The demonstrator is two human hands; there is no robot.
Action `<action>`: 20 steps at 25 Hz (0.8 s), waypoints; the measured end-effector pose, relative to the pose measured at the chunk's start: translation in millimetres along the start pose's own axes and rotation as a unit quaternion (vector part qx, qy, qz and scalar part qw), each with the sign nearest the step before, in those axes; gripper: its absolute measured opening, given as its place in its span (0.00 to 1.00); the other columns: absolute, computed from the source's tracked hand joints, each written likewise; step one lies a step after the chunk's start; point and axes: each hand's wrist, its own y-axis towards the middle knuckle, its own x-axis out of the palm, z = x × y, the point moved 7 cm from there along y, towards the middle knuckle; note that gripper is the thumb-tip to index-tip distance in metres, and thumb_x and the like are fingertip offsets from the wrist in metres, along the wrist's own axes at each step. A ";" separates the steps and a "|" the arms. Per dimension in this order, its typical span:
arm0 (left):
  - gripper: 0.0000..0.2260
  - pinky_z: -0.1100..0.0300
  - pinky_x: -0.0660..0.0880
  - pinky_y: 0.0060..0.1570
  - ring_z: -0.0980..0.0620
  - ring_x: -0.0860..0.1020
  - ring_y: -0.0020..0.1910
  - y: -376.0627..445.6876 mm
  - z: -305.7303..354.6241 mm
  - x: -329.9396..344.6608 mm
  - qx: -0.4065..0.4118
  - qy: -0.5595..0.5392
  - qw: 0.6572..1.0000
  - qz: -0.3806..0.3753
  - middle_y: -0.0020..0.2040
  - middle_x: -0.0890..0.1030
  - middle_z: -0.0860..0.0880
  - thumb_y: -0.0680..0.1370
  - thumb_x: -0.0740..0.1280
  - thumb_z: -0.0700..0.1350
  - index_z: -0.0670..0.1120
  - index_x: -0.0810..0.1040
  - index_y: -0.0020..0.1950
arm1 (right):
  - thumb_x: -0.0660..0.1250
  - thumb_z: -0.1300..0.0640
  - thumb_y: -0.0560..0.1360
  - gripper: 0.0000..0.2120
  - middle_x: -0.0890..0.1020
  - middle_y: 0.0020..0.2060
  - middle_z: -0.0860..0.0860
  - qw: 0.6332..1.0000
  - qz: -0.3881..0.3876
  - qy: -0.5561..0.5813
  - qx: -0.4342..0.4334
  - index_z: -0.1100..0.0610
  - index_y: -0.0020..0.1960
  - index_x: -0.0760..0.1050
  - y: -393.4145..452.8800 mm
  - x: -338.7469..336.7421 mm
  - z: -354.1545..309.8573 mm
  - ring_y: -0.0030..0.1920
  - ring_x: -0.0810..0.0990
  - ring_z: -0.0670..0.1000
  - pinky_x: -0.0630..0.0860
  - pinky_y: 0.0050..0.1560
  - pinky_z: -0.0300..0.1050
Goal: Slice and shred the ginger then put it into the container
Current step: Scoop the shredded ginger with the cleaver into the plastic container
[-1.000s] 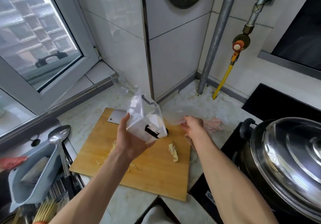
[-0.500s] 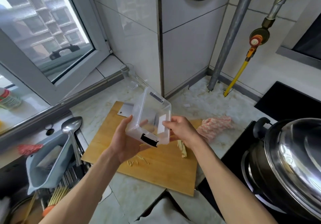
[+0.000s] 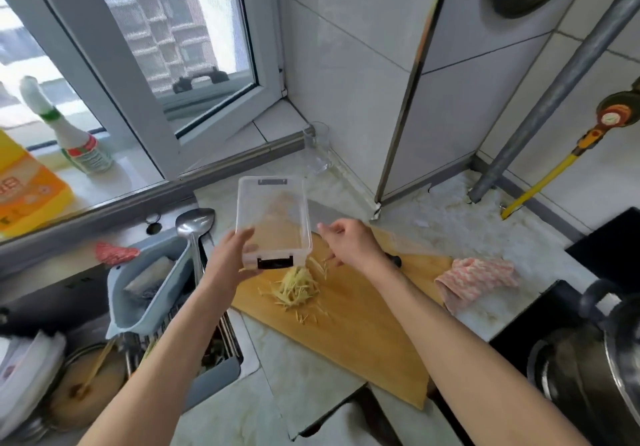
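My left hand (image 3: 231, 261) grips the near end of a clear plastic container (image 3: 272, 219) with black clips, held above the left part of the wooden cutting board (image 3: 367, 328). The container looks empty. Just below its near end a pile of pale yellow shredded ginger (image 3: 298, 288) lies on the board, with loose shreds around it. My right hand (image 3: 349, 243) hovers to the right of the container, fingers loosely curled, holding nothing and not touching it. A knife lies on the board behind my hands, mostly hidden; its black handle end (image 3: 396, 259) shows past my right wrist.
A pink checked cloth (image 3: 476, 281) lies right of the board. A steel pot with lid (image 3: 595, 369) sits on the black hob at right. The sink at left holds a grey basket (image 3: 149, 293), a ladle (image 3: 195, 227) and dishes. A glass cup (image 3: 317, 149) stands in the corner.
My right hand has let go of the container and moved off to its right. The container now lies flatter in my left hand. The view swung left, showing the ginger pile.
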 end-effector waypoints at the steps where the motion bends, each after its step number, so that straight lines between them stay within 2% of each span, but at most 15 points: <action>1: 0.07 0.53 0.80 0.42 0.41 0.77 0.61 6.3 -6.2 -9.9 -0.017 -0.033 0.999 0.018 0.63 0.77 0.42 0.80 0.66 0.53 0.54 0.75 0.56 | 0.63 0.47 0.81 0.15 0.82 0.46 0.51 0.997 0.008 -0.072 0.002 0.59 0.54 0.77 10.3 -1.9 7.0 0.45 0.82 0.52 0.77 0.42 0.44; 3: 0.08 0.52 0.81 0.41 0.39 0.75 0.63 18.3 -15.5 -22.7 -0.035 -0.057 0.997 0.032 0.67 0.75 0.43 0.79 0.67 0.57 0.57 0.74 0.55 | 0.64 0.52 0.81 0.09 0.77 0.42 0.52 0.977 0.020 -0.214 0.008 0.59 0.50 0.74 29.5 -5.9 26.2 0.45 0.78 0.56 0.72 0.41 0.45; 5: 0.10 0.51 0.81 0.43 0.39 0.77 0.61 25.6 -18.5 -24.5 -0.037 -0.049 0.998 0.034 0.66 0.75 0.43 0.79 0.65 0.59 0.57 0.73 0.57 | 0.63 0.59 0.80 0.05 0.77 0.47 0.55 0.951 0.003 -0.309 0.031 0.59 0.53 0.74 41.2 -5.1 46.6 0.48 0.78 0.58 0.75 0.44 0.49; 8: 0.16 0.51 0.82 0.43 0.39 0.80 0.57 35.6 -15.7 -16.8 -0.038 -0.051 0.997 0.048 0.65 0.76 0.42 0.79 0.63 0.62 0.56 0.69 0.62 | 0.56 0.67 0.79 0.19 0.75 0.62 0.59 0.917 -0.027 -0.396 0.049 0.59 0.68 0.70 50.5 1.4 69.7 0.60 0.76 0.61 0.74 0.57 0.54; 10: 0.19 0.51 0.82 0.44 0.39 0.80 0.57 41.1 -14.2 -14.1 -0.041 -0.061 0.996 0.051 0.66 0.75 0.43 0.79 0.63 0.63 0.56 0.67 0.65 | 0.56 0.67 0.78 0.23 0.73 0.65 0.59 0.904 -0.028 -0.425 0.045 0.59 0.72 0.66 54.5 3.8 73.4 0.64 0.73 0.61 0.70 0.63 0.55; 11: 0.21 0.52 0.82 0.44 0.40 0.81 0.57 43.5 -13.3 -12.9 -0.039 -0.069 0.996 0.046 0.67 0.75 0.43 0.79 0.63 0.64 0.56 0.67 0.67 | 0.58 0.66 0.77 0.22 0.73 0.65 0.59 0.908 -0.026 -0.414 0.051 0.59 0.71 0.67 56.3 3.9 74.2 0.63 0.74 0.61 0.71 0.63 0.55; 13: 0.27 0.51 0.82 0.49 0.42 0.81 0.56 46.6 -14.6 -12.0 -0.040 -0.066 0.996 0.038 0.70 0.72 0.43 0.79 0.63 0.63 0.53 0.65 0.74 | 0.64 0.61 0.72 0.20 0.76 0.58 0.57 0.936 -0.021 -0.345 0.072 0.58 0.64 0.70 54.8 0.5 75.3 0.56 0.77 0.59 0.77 0.54 0.52; 15: 0.32 0.47 0.79 0.58 0.45 0.81 0.52 47.9 -12.5 -14.7 -0.034 -0.001 0.997 0.070 0.70 0.70 0.43 0.80 0.62 0.63 0.53 0.58 0.79 | 0.65 0.58 0.69 0.15 0.77 0.50 0.54 0.958 -0.005 -0.277 0.073 0.57 0.56 0.72 48.1 -4.3 74.5 0.47 0.78 0.57 0.79 0.44 0.49; 16: 0.32 0.45 0.78 0.60 0.46 0.81 0.50 49.8 -11.9 -16.4 -0.026 0.036 0.995 0.092 0.69 0.71 0.42 0.80 0.61 0.63 0.52 0.56 0.80 | 0.66 0.56 0.71 0.12 0.77 0.47 0.53 0.966 0.002 -0.250 0.072 0.57 0.54 0.72 44.1 -7.0 74.5 0.44 0.78 0.55 0.77 0.39 0.47; 18: 0.32 0.46 0.79 0.55 0.46 0.82 0.47 55.4 -8.3 -12.6 -0.017 0.061 0.991 0.121 0.66 0.75 0.41 0.79 0.60 0.64 0.51 0.57 0.79 | 0.67 0.51 0.76 0.10 0.77 0.43 0.52 0.980 0.017 -0.184 0.075 0.57 0.51 0.72 34.3 -13.7 76.8 0.38 0.76 0.51 0.70 0.31 0.44; 20: 0.31 0.53 0.79 0.41 0.46 0.81 0.46 63.8 -4.6 3.8 -0.021 0.070 0.990 0.122 0.62 0.77 0.41 0.80 0.59 0.63 0.47 0.60 0.76 | 0.66 0.50 0.79 0.11 0.75 0.38 0.51 0.988 0.034 -0.132 0.065 0.55 0.45 0.70 23.2 -22.5 77.8 0.33 0.72 0.48 0.65 0.29 0.43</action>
